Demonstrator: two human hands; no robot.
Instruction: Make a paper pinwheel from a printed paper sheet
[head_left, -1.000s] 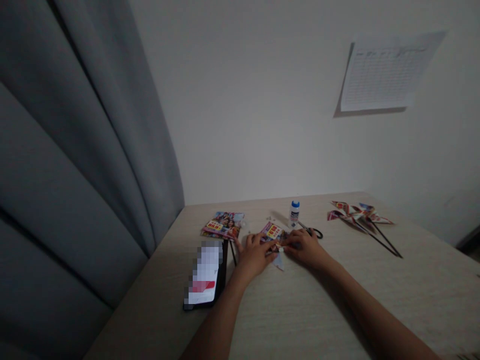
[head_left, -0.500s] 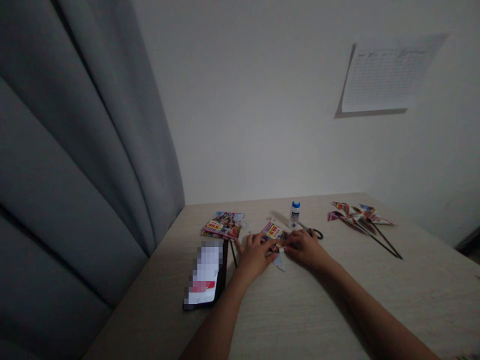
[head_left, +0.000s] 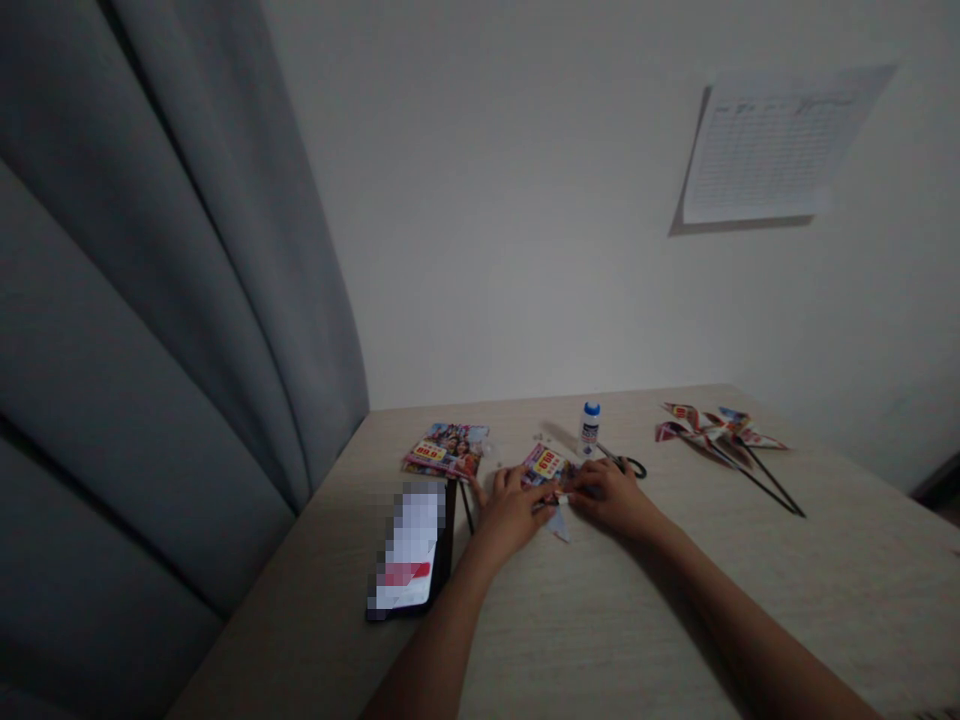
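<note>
A small piece of colourful printed paper [head_left: 546, 461] lies on the table between my hands, with a pale pointed flap [head_left: 558, 526] sticking out toward me. My left hand [head_left: 510, 512] rests on its left side, thumb and index finger closed on the paper while the little finger spreads outward. From the right, my right hand [head_left: 611, 498] pinches the paper's edge with bent fingers. The fingertips partly cover the paper, so its folds are hard to make out. Just behind my right hand lie scissors [head_left: 637, 467], partly hidden, beside an upright glue bottle [head_left: 590, 430] with a blue cap.
Left of my hands are a stack of printed paper [head_left: 448, 450], a phone [head_left: 412, 550] with a lit screen and a thin dark stick [head_left: 468, 508]. Paper pinwheels [head_left: 712, 430] on dark sticks lie at the right. A curtain [head_left: 247, 250] hangs along the left; a wall stands behind.
</note>
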